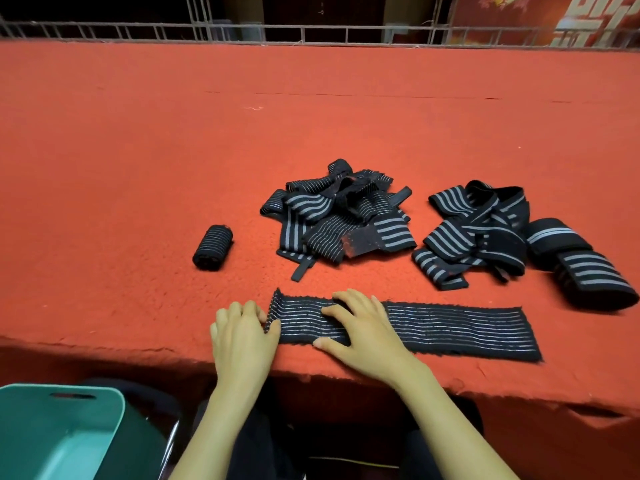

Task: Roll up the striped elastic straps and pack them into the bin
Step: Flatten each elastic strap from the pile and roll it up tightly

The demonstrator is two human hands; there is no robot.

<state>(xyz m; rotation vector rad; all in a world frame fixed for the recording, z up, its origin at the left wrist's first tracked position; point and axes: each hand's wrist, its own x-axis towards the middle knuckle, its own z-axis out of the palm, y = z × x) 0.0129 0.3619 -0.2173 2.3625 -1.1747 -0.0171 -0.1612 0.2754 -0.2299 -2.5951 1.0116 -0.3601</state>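
Teal bin (86, 420) is being kept close; striped strap (450, 327) end is being pinched by left hand (242, 337) for rolling, flattened under straight fingers (346, 299) of right hand (367, 327).

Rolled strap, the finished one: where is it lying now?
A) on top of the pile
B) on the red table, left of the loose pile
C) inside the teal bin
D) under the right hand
B: the rolled strap lies alone on the red table, left of and apart from the loose pile; the flat strap at the near edge is another one.
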